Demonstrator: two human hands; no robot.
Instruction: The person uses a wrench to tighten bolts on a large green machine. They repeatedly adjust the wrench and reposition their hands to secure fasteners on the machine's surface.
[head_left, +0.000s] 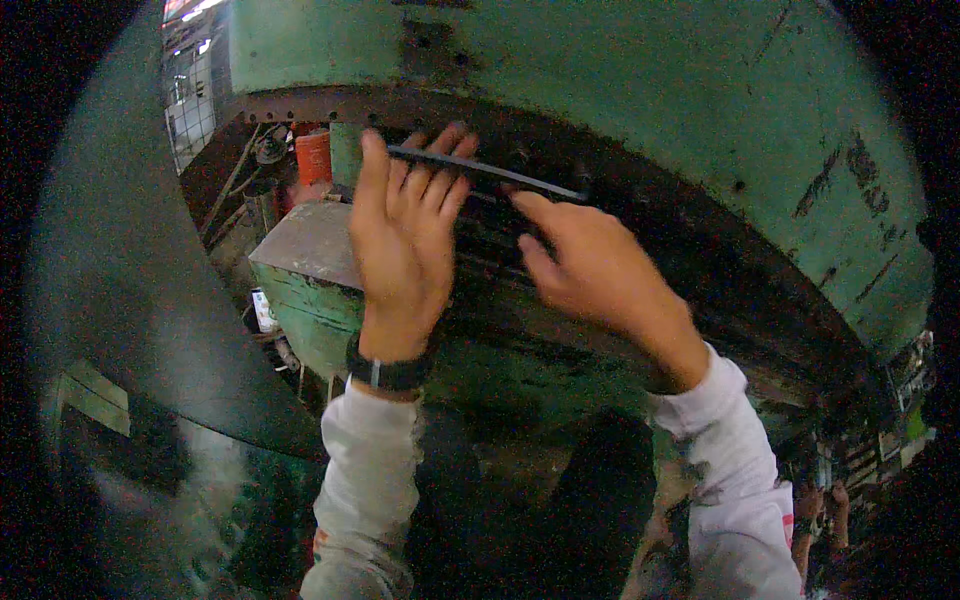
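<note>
A long grey metal bar, which looks like a hex key [490, 171], slants across a dark recess under the green machine body. Its right end, by a dark fitting, is hard to make out. My left hand [405, 225] is at the bar's left end, with its fingers stretched out behind the bar and the thumb upright beside the tip. My right hand [600, 255] is just below the bar's right half. Its index finger points toward the bar and its thumb stands apart; the other fingers are hidden. I cannot tell whether that index finger touches the bar.
A curved green machine panel [640, 70] with a dark lower rim overhangs both hands. A green metal box [310, 245] juts out left of my left wrist. Behind it stands an orange container [314, 158]. A large curved grey-green surface [130, 260] fills the left side.
</note>
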